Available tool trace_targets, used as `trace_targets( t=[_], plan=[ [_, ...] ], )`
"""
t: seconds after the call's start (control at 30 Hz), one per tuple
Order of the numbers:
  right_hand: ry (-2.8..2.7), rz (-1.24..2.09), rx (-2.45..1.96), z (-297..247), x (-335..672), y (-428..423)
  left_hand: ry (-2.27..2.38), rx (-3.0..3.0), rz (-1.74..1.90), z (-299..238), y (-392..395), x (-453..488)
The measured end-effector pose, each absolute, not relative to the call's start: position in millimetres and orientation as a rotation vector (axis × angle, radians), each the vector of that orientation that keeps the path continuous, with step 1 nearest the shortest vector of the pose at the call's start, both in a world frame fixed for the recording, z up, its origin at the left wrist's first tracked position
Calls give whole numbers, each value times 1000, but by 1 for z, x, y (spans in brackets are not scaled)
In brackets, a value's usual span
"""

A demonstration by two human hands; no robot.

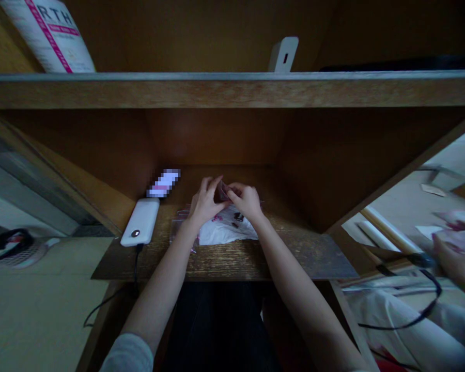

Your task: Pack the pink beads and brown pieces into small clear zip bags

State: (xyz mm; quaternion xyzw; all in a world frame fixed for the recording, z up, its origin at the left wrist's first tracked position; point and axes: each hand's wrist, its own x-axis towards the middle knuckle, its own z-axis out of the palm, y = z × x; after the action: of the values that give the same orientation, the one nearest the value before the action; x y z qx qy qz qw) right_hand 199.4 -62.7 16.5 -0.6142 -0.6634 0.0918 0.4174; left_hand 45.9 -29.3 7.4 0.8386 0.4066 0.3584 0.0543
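well, at the centre a small folded pinkish-red packet [222,192], held just above the desk, its material too dark and small to tell. left hand [204,201] on one side, fingers [211,182] arched over the top; right hand [248,200] closing from the other side. hands together, both clamped on the packet, nothing between them but that. long axis hard to read, apparently slanting from upper left to lower right, with the left hand perhaps a touch nearer. both forearms angling in from the bottom of the view, a grey sleeve [127,354] on the left arm.

directly below the hands, a clear plastic bag [182,227] with a white printed sheet [220,232] beside it and a small dark item [238,217] lying on that sheet. further left, a white power bank [140,222], a black cable [138,263] running down over the desk's front edge, and just behind, a pixelated oblong [163,183]. all of it on a worn wooden desk [294,253], under a wooden shelf [232,90] carrying a printed white sack [46,36] and a small white block [283,54]. well off to the right, apart from all this, a co-worker's hand [459,263] at a pinkish printed bundle [457,232].
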Motion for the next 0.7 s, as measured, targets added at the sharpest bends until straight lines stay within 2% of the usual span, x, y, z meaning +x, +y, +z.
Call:
trace_targets(
  t=[0.27, 0.5, 0.7],
  plan=[
    [-1612, 283, -1484, 16, 201, -63, 1253, 2555, 1100, 8, -29, 45],
    [-1814, -26, -1343, 25, 197, -72, 1366, 2538, 1109, 10, -30, 44],
    [-1888, -100, -1449, 21, 189, -71, 1378, 2555, 1064, 11, -31, 44]
  ],
)
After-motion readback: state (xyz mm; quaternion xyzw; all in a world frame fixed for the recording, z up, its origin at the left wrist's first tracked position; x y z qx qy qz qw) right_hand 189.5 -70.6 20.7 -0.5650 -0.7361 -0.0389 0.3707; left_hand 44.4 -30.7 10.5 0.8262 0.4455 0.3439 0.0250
